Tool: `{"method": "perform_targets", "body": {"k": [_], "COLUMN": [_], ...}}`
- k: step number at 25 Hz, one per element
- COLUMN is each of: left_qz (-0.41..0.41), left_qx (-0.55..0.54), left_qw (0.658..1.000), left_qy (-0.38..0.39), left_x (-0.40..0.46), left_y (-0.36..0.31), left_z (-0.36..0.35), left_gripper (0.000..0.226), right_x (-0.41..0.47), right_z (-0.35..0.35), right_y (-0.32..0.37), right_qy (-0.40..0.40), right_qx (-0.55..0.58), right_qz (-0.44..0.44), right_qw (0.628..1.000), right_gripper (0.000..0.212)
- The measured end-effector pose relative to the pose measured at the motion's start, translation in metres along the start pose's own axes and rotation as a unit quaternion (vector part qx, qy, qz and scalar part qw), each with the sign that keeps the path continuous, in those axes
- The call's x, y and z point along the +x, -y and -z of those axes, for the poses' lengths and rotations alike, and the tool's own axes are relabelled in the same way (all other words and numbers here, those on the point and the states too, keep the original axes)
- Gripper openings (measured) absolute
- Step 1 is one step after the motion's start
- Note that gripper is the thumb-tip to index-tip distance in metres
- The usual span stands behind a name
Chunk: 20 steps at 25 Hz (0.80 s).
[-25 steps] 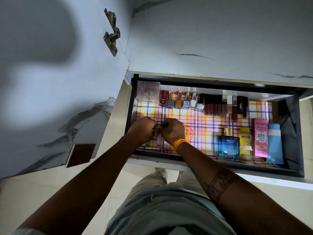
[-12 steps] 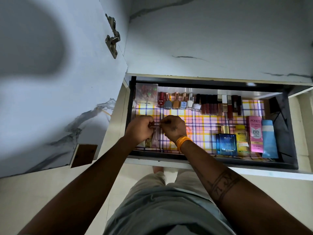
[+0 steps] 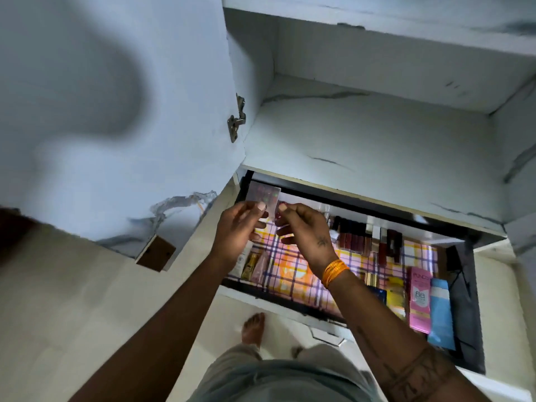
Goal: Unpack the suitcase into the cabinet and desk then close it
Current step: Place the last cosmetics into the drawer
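hands: both up over the back left corner of the open drawer (image 3: 467, 288), close together, thumbs facing each other
left hand (image 3: 238, 227): thumb and fingers pinching the lower left edge of a small clear packet (image 3: 265, 198)
right hand (image 3: 304, 232): fingers curled, thumb tip pressed on the packet's lower right side, so it's got hold of it too. orange bangles (image 3: 335, 271) on that wrist
packet: see-through, something reddish and greenish inside but too blurry to say what. it's held in the air above the drawer, not resting on anything
drawer: pulled out, black walls, lined with a plaid sheet (image 3: 293, 274) in pink, yellow and purple
back row: dark lipsticks (image 3: 365, 237) standing side by side along the back wall
front left corner: a few little tubes (image 3: 251, 264) leaning together, just under the left wrist
front right: a yellow bottle (image 3: 396, 297), then a pink box (image 3: 420, 297), then a light blue tube (image 3: 441, 311), all lying next to each other. a dark blue box (image 3: 377, 294) peeks out beside the right forearm
cabinet: white marble-look shelf (image 3: 377, 140) right above the drawer, door (image 3: 101, 126) swung open on the left with its hinge (image 3: 236, 120) showing
floor: pale tiles (image 3: 72, 300), one bare foot (image 3: 253, 327) below the drawer front
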<state>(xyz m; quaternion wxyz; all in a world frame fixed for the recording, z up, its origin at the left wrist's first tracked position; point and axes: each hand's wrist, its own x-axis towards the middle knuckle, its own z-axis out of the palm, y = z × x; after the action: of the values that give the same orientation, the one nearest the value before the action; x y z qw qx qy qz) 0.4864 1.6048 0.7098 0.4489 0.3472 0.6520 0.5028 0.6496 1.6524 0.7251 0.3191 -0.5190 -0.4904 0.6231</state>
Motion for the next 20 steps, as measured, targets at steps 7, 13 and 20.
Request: {"method": "perform_targets", "body": {"k": [7,13,20], "left_qz": [-0.032,-0.063,-0.072], "left_qx": [-0.102,-0.110,-0.146], "left_qw": [0.981,0.943,0.831], "left_qy": [-0.160,-0.307,-0.532], "left_x": [-0.092,-0.225,-0.430], "left_y": [-0.055,-0.045,-0.001], "left_z": [0.008,0.047,0.125], "left_gripper": [0.027,0.026,0.029], "right_x": [-0.040,-0.120,-0.281], "right_z": [-0.010,-0.078,-0.187], "right_y": [0.058,0.056,0.010], "right_qy": [0.168,0.325,0.520], "right_qx": [0.002,-0.033,-0.101], "right_qz": [0.083,0.108,0.116], "right_qw": [0.982,0.939,0.840], "right_gripper": [0.027,0.023,0.025]}}
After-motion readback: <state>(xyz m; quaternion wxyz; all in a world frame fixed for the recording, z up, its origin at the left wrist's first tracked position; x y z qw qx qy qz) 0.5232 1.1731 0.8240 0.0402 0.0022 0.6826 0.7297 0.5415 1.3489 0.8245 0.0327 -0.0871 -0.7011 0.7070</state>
